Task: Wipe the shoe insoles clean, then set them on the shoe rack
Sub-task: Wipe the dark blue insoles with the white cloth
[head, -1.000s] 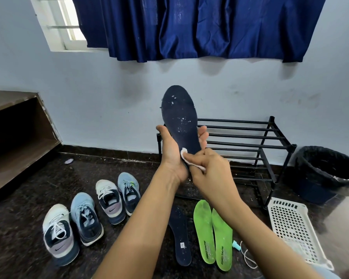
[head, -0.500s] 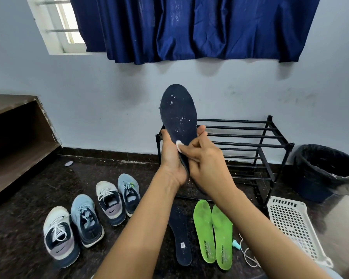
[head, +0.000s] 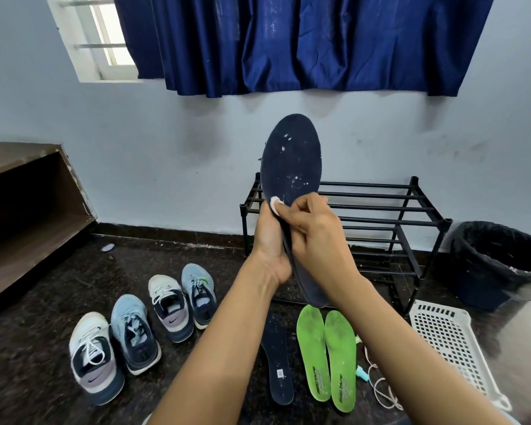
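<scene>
I hold a navy insole [head: 292, 161] upright in front of me, speckled with white bits. My left hand [head: 269, 240] grips its lower half from the left. My right hand [head: 314, 237] pinches a small white wipe [head: 276, 204] and presses it against the insole's left edge at mid-height. A second navy insole [head: 278, 360] and two green insoles [head: 327, 354] lie on the dark floor below. The black metal shoe rack [head: 380, 210] stands against the wall behind my hands, its bars bare.
Two pairs of sneakers [head: 141, 326] stand on the floor at left. A white perforated basket [head: 451, 342] lies at right, a black-lined bin [head: 500, 262] beyond it. A wooden shelf [head: 22, 210] is at far left. A thin cord [head: 380, 384] lies beside the green insoles.
My right hand slid the wipe up and to the left along the insole. The left hand kept its hold.
</scene>
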Demonstrator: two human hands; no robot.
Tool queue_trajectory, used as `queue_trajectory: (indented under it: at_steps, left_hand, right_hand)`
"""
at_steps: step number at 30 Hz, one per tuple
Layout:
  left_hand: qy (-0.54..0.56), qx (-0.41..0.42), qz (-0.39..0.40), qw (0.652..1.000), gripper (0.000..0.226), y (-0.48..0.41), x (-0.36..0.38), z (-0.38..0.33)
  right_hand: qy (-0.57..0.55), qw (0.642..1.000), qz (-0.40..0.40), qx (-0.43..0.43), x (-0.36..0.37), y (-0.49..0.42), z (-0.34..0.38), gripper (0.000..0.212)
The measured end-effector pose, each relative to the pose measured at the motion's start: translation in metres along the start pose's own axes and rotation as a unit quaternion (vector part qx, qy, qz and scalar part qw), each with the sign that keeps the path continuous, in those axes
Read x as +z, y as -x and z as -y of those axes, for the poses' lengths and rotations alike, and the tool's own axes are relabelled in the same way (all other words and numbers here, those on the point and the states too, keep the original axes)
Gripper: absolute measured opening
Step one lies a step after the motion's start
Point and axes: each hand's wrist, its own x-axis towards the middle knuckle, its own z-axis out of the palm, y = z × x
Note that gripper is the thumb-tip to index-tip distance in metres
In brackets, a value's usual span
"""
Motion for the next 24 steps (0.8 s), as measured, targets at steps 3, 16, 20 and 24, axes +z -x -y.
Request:
queue_trajectory:
  at_steps: [3, 16, 20, 24]
  left_hand:
    - [0.014, 0.006, -0.002, 1.0, 0.059, -0.001, -0.004, -0.002]
    - [0.026, -0.007, -0.003, 1.0, 0.054, 0.002, -0.005, -0.003]
    - [0.022, -0.007, 0.01, 1.0, 0.042, 0.003, 0.002, 0.0]
    - [0.023, -0.004, 0.0, 1.0, 0.051, 0.001, -0.001, 0.0]
  right_hand:
    - [-0.011, 1.0, 0.012, 0.002, 0.003, 0.015, 0.002, 0.031]
    - [-0.004, 1.0, 0.024, 0.003, 0.002, 0.021, 0.001, 0.029]
    - [0.002, 0.998, -0.017, 0.056, -0.001, 0.005, -0.005, 0.025]
    - [0.01, 0.999, 0.003, 0.046, 0.005, 0.018, -0.001, 0.032]
